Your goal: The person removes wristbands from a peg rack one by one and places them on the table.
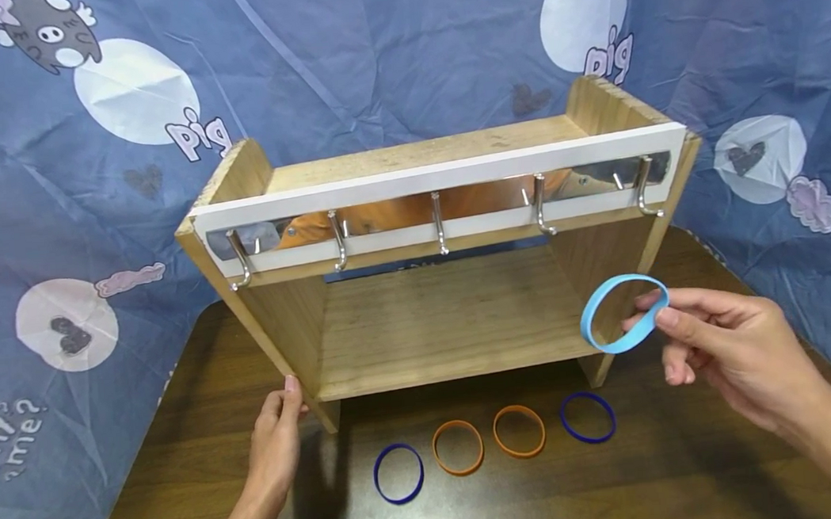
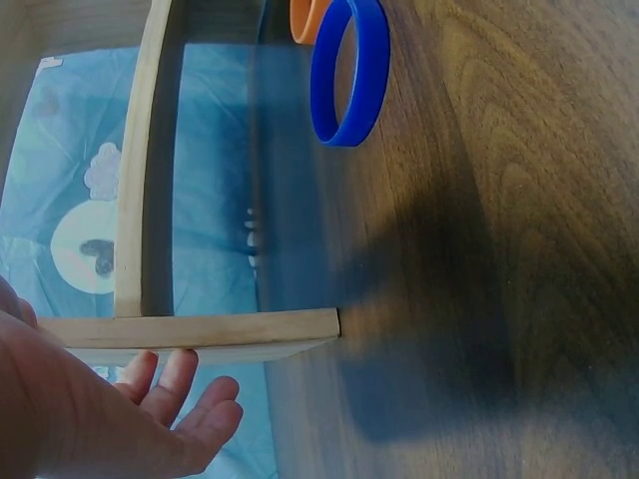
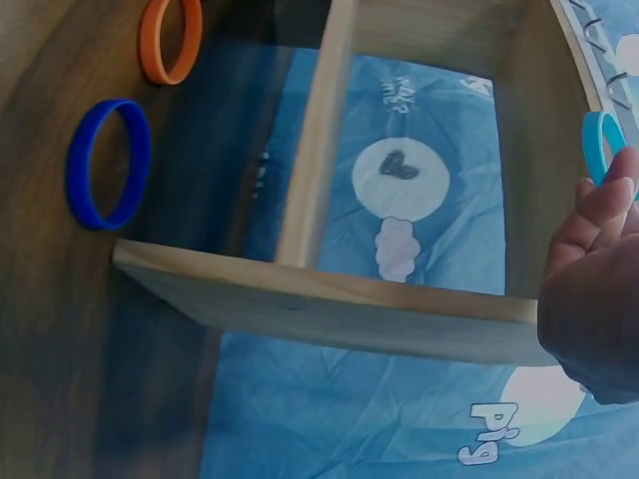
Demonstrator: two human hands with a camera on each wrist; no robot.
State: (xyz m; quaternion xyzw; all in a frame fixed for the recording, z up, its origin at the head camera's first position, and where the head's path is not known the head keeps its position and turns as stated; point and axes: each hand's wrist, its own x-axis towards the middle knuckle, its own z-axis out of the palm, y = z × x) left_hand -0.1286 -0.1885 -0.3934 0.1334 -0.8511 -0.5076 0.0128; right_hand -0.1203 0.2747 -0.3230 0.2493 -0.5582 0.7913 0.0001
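Note:
Between thumb and fingers, my right hand (image 1: pixel 742 351) pinches a light blue silicone wristband (image 1: pixel 604 311), raised in front of the right side of a wooden shelf (image 1: pixel 447 313). The same light blue wristband (image 3: pixel 595 145) shows at the edge of the right wrist view. My left hand (image 1: pixel 276 439) grips the front edge of the shelf's left side panel (image 2: pixel 200 329) low down, thumb on one face and fingers on the other. Metal hooks (image 1: pixel 439 222) line a mirrored strip across the shelf's upper front; no band hangs on them.
On the dark wood table (image 1: pixel 544 498), in front of the shelf, lie a left dark blue wristband (image 1: pixel 400 502), two orange wristbands (image 1: pixel 460 473) (image 1: pixel 520 454) and a right dark blue wristband (image 1: pixel 589 441). Blue cloth (image 1: pixel 374 55) with pig prints hangs behind.

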